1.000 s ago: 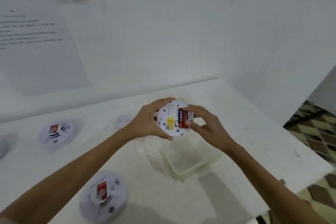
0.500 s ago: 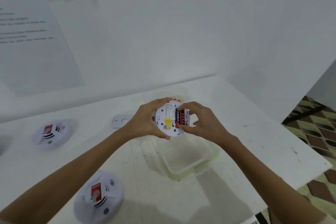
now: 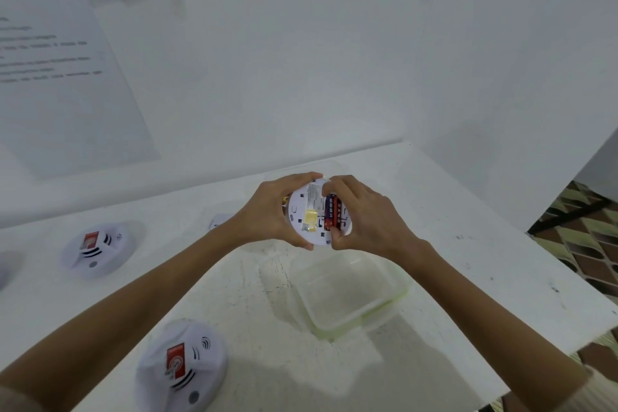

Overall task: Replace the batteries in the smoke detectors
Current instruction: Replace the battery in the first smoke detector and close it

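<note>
3 smoke detectors: 1 gripped by left hand point(image 3: 267, 211) and right hand point(image 3: 364, 214), back up point(image 3: 309, 214); 2 on table point(image 3: 468, 227) at point(image 3: 97, 249) and point(image 3: 182, 365). 1 empty container point(image 3: 347, 291).

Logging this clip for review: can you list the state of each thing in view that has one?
Held smoke detector: lifted off the table, back side up, gripped by both hands.
Battery: lying in the open bay, right fingers on it.
Left hand: gripping the detector's rim.
Right hand: pressing at the battery.
Plastic container: open, nothing visible inside.
Near detector: face up on the table.
Far-left detector: face up on the table.
</note>
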